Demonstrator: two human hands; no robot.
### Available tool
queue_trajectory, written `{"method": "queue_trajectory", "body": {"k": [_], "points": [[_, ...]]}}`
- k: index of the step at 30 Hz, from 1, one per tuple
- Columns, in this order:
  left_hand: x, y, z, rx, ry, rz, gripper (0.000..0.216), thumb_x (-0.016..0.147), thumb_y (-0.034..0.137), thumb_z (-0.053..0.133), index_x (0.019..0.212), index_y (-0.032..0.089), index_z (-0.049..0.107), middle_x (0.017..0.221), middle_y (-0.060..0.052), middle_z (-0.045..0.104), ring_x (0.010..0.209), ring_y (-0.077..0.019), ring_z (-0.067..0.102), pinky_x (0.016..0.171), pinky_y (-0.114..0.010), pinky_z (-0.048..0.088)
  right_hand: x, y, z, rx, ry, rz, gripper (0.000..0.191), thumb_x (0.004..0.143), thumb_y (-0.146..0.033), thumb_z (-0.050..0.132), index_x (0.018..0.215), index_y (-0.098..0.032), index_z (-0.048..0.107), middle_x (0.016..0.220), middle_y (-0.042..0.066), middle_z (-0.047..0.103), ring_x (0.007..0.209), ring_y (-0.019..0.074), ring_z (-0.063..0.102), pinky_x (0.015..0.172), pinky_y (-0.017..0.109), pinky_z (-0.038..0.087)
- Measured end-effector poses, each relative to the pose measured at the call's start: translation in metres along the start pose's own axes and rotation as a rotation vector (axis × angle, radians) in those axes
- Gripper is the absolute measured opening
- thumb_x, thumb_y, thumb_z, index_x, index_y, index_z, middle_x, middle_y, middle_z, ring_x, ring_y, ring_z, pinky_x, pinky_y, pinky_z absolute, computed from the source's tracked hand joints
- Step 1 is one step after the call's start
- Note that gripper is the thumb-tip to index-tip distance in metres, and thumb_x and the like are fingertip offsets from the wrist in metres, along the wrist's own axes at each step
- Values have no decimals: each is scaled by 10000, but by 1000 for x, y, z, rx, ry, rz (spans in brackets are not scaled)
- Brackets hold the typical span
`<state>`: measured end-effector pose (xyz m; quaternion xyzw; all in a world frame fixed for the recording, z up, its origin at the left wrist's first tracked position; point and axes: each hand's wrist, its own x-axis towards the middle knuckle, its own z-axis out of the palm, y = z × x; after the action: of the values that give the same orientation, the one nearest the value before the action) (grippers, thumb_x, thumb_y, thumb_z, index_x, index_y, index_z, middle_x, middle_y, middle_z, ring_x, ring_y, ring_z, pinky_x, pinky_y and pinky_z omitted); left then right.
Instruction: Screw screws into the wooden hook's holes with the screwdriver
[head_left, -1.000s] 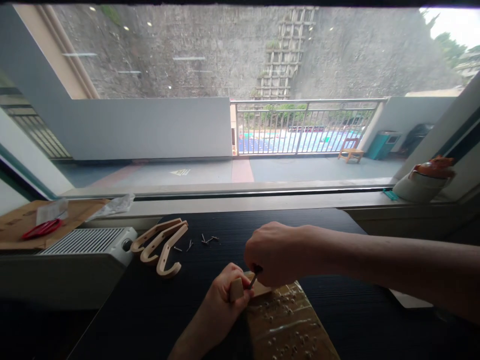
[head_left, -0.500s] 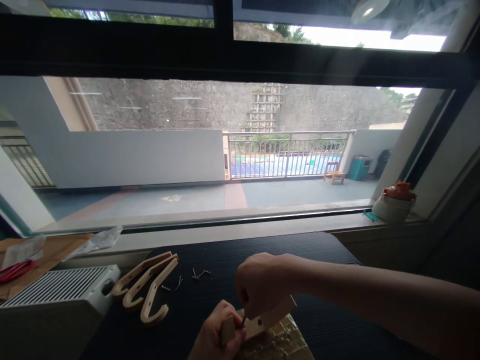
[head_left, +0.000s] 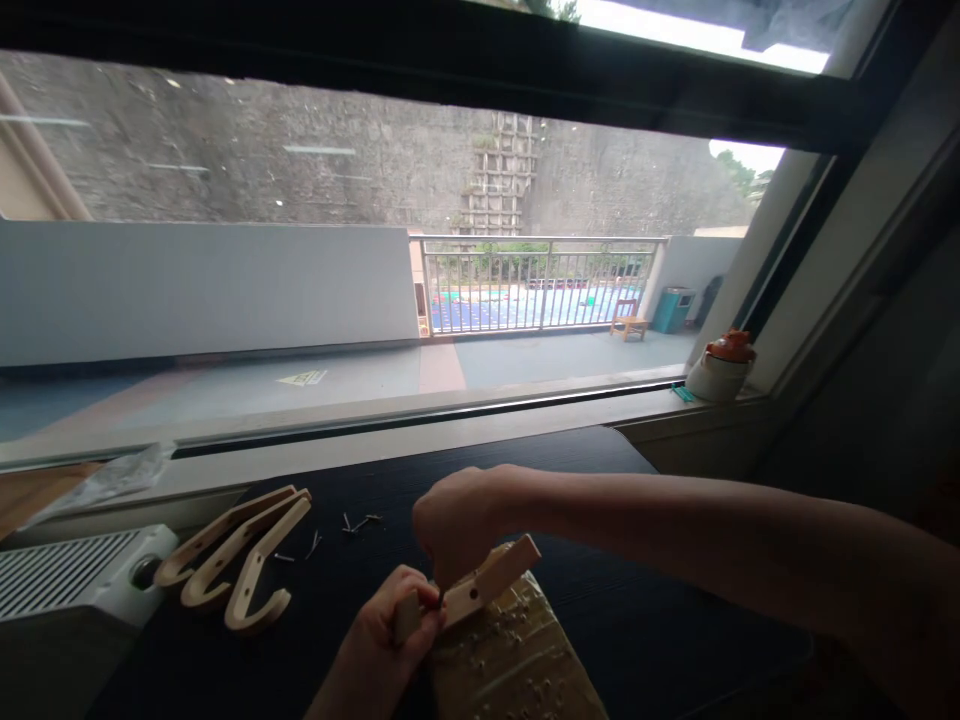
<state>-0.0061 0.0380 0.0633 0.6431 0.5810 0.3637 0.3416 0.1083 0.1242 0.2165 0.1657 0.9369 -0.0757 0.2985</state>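
My left hand is closed around the curved end of a pale wooden hook, which rests on a brown plastic-wrapped board on the black table. My right hand sits just above it, fingers pinched on a thin dark tool or screw whose tip meets the hook near my left thumb. What exactly the right hand pinches is too small to name. Three more wooden hooks lie side by side to the left, with loose small screws beside them.
A white ribbed heater stands at the left edge. The window sill runs behind the table, with a clear plastic bag at left and a white pot with an orange lid at right. Outside is a terrace with a railing.
The camera has tipped up and swung right, so the table sits lower in view. The wooden hook now shows more fully, angled up to the right. Both hands stay on it.
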Motion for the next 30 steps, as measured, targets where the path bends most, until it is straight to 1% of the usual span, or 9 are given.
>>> {"method": "queue_trajectory", "body": {"k": [2,5,9,13,17,20,24,27,30], "points": [[1,-1,0,17,-28,7,177,790,312,538,692,170,578,750,-1,528,666,-132,500,623,-206,411,1,6,1,35,-18,14,300,725,-327,513,843,-100,669,772,65,660,649,170,589,449,233,380],[1,1,-1,24,-52,-10,192,799,330,526,701,169,569,752,4,514,656,-124,484,615,-201,405,-6,6,-1,-41,12,-29,311,681,-294,587,917,-106,662,864,68,662,711,186,588,454,233,374],[0,5,-1,20,-24,-50,178,781,327,548,699,169,559,728,13,513,636,-117,471,586,-191,395,-16,-1,-3,-143,95,-124,191,654,-126,585,828,-103,662,802,46,657,684,159,575,447,223,355],[-3,7,-1,-33,-37,-110,180,784,327,534,697,169,548,685,26,492,556,-98,430,508,-181,369,-17,-6,4,-119,210,-180,141,674,-91,554,780,-110,645,735,32,647,617,134,563,425,220,329],[-4,13,-2,-44,-14,-38,140,781,281,545,704,164,556,767,-2,524,680,-126,491,618,-197,414,-17,-6,11,-13,217,-44,128,699,-203,558,755,-129,645,654,39,634,578,150,569,412,214,320],[-5,16,-3,-38,-14,3,126,800,259,521,730,164,566,813,-15,524,716,-132,502,659,-211,421,-20,-4,9,44,203,53,173,705,-287,559,756,-147,646,688,49,643,612,170,584,418,218,332],[-7,14,-2,-38,18,-30,128,787,260,548,703,164,562,735,3,512,651,-116,476,601,-199,403,-23,-6,8,-103,215,-82,110,671,-168,578,758,-148,644,690,36,643,629,164,585,458,225,344],[-8,10,-1,-114,-2,-82,143,783,272,559,689,164,563,618,29,501,566,-101,451,544,-189,391,-22,-11,10,-158,219,-167,130,670,-64,554,736,-133,643,696,38,643,629,146,586,473,214,341],[-8,6,0,-168,-15,-110,143,774,274,569,679,167,570,547,47,486,516,-95,436,525,-189,386,-17,-12,13,-150,210,-195,118,692,-83,552,737,-126,652,701,50,647,645,148,592,492,215,350]]}}
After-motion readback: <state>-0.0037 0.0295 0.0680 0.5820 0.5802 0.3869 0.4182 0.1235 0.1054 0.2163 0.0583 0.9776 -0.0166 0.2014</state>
